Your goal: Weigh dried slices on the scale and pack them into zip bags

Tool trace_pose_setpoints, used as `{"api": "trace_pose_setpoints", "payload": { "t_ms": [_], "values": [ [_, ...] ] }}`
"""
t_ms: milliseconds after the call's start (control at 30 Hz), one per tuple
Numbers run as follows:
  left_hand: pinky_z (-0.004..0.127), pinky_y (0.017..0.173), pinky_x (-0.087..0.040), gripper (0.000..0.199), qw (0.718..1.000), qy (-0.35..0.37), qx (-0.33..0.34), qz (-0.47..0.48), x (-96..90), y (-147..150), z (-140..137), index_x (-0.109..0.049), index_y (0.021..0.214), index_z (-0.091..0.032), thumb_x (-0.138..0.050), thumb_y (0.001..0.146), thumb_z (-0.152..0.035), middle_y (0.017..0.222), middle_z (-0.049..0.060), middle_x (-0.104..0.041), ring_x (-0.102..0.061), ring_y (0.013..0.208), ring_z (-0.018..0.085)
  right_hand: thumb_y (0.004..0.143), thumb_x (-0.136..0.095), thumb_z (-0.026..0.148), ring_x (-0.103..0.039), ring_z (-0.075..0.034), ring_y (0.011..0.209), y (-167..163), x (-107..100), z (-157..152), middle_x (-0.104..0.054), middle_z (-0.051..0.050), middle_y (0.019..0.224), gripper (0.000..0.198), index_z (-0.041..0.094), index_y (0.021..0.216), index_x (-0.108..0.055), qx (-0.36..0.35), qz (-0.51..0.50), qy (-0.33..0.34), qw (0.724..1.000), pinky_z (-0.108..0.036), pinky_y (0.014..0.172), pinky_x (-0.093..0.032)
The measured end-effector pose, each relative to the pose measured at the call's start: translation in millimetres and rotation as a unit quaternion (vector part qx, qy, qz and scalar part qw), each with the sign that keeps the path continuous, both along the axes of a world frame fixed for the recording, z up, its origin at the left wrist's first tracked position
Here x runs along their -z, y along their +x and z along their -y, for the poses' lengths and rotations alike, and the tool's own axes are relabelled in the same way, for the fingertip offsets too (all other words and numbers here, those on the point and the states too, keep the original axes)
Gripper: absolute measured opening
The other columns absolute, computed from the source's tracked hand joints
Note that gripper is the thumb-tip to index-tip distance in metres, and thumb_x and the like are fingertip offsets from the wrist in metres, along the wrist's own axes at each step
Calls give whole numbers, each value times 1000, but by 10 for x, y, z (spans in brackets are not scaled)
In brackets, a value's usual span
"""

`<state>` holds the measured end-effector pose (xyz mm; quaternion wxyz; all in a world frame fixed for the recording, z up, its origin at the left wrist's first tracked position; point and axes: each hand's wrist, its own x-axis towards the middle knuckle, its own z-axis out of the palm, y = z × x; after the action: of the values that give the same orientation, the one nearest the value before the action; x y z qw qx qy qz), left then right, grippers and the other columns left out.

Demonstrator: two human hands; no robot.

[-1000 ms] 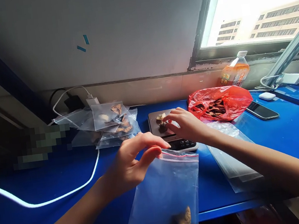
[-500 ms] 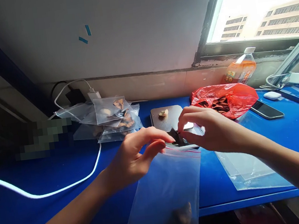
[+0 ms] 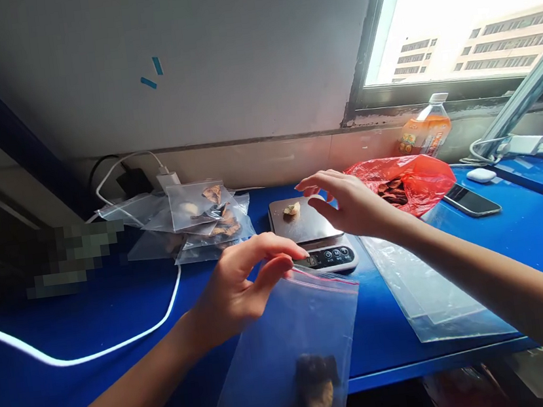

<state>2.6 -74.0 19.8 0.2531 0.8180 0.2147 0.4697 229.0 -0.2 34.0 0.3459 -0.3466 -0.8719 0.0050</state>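
Note:
My left hand (image 3: 255,278) pinches the top edge of a clear zip bag (image 3: 272,368), which hangs over the table's front edge. Dark and tan dried pieces (image 3: 319,389) lie low in the bag. My right hand (image 3: 343,201) is above the right side of a kitchen scale (image 3: 314,225), fingers apart and nothing held. On the scale's metal plate rests one small pale dried piece (image 3: 291,210). The scale's display is lit, partly covered by my left fingertips. Behind my right hand, a red plastic bag (image 3: 421,178) holds dark reddish dried slices (image 3: 393,192).
Filled zip bags (image 3: 199,219) are piled at the left beside a white cable (image 3: 121,351). Flat clear bags (image 3: 432,302) lie at the right. Farther right are a phone (image 3: 473,198), a white earbud case (image 3: 480,175) and an orange drink bottle (image 3: 428,128) by the wall.
My right hand has let go of a dark piece, which is now inside the zip bag, and has moved up and left over the scale. My left hand still grips the bag.

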Motion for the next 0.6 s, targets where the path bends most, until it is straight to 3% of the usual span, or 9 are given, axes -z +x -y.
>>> {"api": "trace_pose_setpoints", "payload": {
  "t_ms": [167, 300, 367, 467, 600],
  "values": [
    [19, 66, -51, 13, 1000, -7, -14, 2, -1, -34, -4, -66, 99, -21, -58, 94, -11, 91, 1, -72, -63, 72, 9, 89, -62, 19, -63, -22, 96, -98, 242, -417, -71, -11, 102, 13, 16, 98, -71, -64, 124, -26, 990, -39, 89, -49],
    [18, 65, -49, 15, 999, -21, -47, -6, 21, -52, -25, -66, 100, -22, -57, 94, -12, 91, -1, -70, -62, 72, 9, 91, -57, 18, -62, -21, 86, -126, 198, -346, -71, -10, 91, 14, 15, 85, -69, -62, 79, -48, 994, -36, 80, -49],
    [18, 65, -49, 16, 998, -23, -64, -4, 29, -49, -28, -66, 100, -23, -57, 95, -12, 86, -2, -68, -61, 70, 8, 91, -59, 23, -63, -19, 83, -89, 121, -211, -71, -9, 90, 13, 15, 86, -68, -79, -12, -111, 991, -32, 75, -48],
    [19, 64, -49, 18, 996, -25, -81, 12, 32, -39, -26, -66, 99, -23, -56, 93, -10, 83, -3, -67, -61, 68, 8, 90, -63, 38, -62, -16, 77, -8, 4, 67, -69, -7, 89, 22, 16, 90, -67, -132, -144, -247, 949, -26, 64, -46],
    [21, 65, -50, 18, 994, -14, -103, 26, 32, -28, -25, -67, 98, -23, -57, 92, -10, 89, -2, -69, -62, 71, 9, 88, -64, 48, -60, -16, 69, 25, -5, 409, -67, -6, 81, 32, 17, 90, -69, -157, -169, -395, 889, -26, 57, -44]
  ]
}}
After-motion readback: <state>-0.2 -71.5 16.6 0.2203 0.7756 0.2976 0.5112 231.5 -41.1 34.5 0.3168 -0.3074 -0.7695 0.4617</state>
